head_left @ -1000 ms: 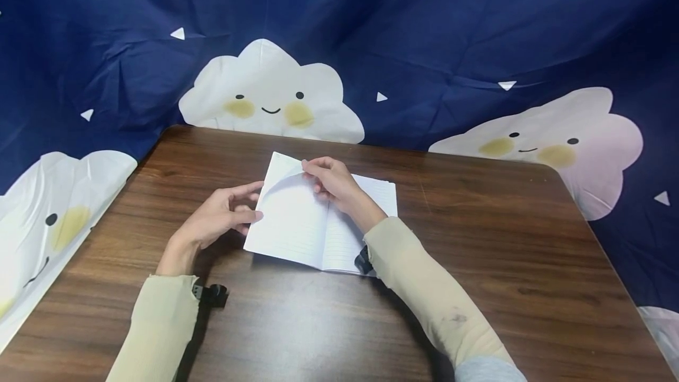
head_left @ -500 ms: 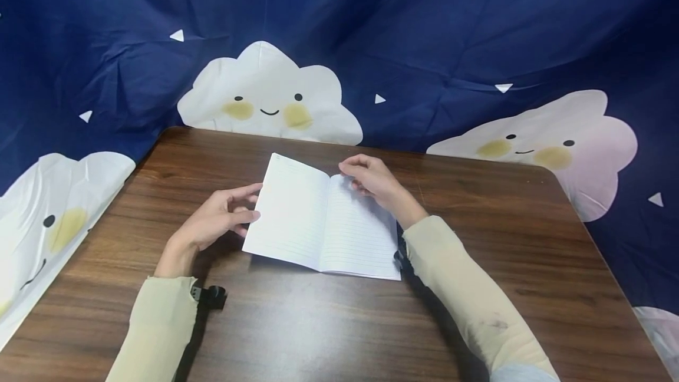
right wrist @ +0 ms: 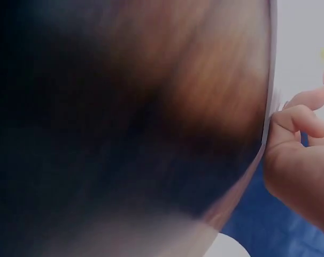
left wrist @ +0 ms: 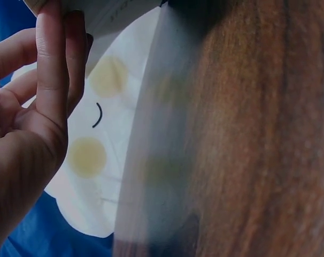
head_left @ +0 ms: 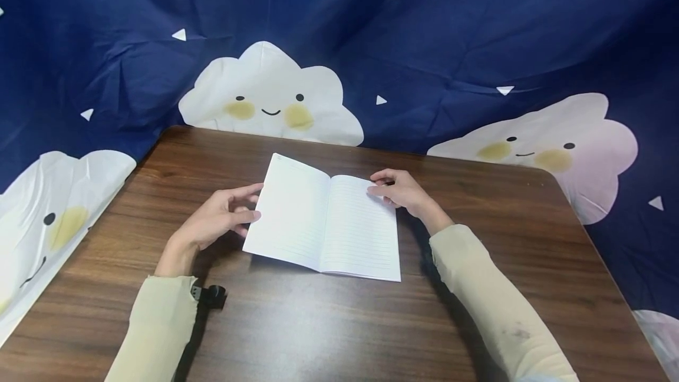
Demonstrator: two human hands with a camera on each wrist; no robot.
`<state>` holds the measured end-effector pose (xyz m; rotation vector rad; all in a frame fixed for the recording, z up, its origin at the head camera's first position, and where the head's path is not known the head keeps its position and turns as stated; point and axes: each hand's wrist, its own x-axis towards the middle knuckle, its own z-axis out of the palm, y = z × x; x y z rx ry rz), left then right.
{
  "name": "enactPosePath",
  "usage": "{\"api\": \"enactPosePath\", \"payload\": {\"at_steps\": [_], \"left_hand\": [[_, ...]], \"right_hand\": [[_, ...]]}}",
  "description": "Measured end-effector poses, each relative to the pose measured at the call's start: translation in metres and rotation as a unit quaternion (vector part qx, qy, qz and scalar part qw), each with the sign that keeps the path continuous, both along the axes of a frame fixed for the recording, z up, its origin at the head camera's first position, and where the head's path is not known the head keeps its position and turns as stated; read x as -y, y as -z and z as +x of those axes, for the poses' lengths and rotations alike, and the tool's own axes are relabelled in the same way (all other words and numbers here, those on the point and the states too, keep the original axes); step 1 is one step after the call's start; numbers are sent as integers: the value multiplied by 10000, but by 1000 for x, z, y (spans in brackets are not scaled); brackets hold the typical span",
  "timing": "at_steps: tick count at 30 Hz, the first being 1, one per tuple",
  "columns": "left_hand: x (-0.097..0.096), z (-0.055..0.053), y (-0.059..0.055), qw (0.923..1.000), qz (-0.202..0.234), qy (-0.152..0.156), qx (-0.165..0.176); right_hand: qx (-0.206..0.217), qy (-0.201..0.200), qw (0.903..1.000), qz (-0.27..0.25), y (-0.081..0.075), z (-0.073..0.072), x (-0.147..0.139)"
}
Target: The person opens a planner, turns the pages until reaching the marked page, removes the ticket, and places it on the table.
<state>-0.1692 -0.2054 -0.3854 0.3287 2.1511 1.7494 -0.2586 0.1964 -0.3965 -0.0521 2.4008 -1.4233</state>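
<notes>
An open notebook (head_left: pixel 289 211) with white ruled pages lies spread on the table, its left side tilted up off the surface. My left hand (head_left: pixel 214 217) holds its left edge, thumb on the page and fingers behind; in the left wrist view those fingers (left wrist: pixel 52 59) reach up to the notebook's underside (left wrist: pixel 119 19). At the upper right corner, my right hand (head_left: pixel 403 191) pinches the notebook's edge, with the thumb over the right page. The right wrist view shows this hand (right wrist: pixel 303 144) with bent fingers beside a thin pale edge; the fingertips there are partly hidden.
The brown wood-grain table (head_left: pixel 297 329) extends around the notebook on every side. Behind it hangs a dark blue curtain (head_left: pixel 445 28) printed with smiling clouds. A small black camera (head_left: pixel 212 295) sits at the left wrist.
My right hand has carried a page from the left side over to the right, then slid to the upper right corner. The left hand keeps its place.
</notes>
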Motion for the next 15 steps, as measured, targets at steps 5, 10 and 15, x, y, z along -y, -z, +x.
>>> {"api": "enactPosePath", "payload": {"at_steps": [5,10,15], "left_hand": [[0,0,0,10000,-39,-16,17],[0,0,-1,10000,-71,0,-18],[0,1,-1,10000,-57,16,-34]], "right_hand": [[-406,-191,9966,687,1,-2,-3],[-750,-372,9900,1138,3,-4,-3],[-920,-322,9851,1417,4,-4,-2]]}}
